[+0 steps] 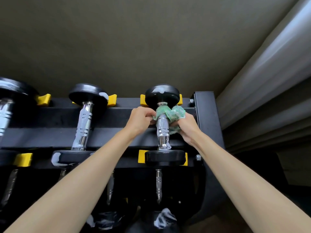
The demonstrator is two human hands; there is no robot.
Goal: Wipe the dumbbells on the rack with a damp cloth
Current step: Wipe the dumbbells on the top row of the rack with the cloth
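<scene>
A green cloth [175, 113] is wrapped around the far end of the chrome handle of the rightmost dumbbell [164, 132] on the top tier of the black rack [206, 115]. My left hand [142, 120] pinches the cloth's left end beside the handle. My right hand [186, 126] grips the cloth's right end. The dumbbell's black heads rest in yellow cradles. White foam smears its far head [161, 95]. A second dumbbell [83, 125] to the left has foam on its handle and heads.
A third dumbbell [6, 111] shows at the far left edge. More dumbbells [159, 185] lie on the lower tier, foam on their heads. A beige wall rises behind the rack. Pale curtains [269, 81] hang to the right of the rack's end post.
</scene>
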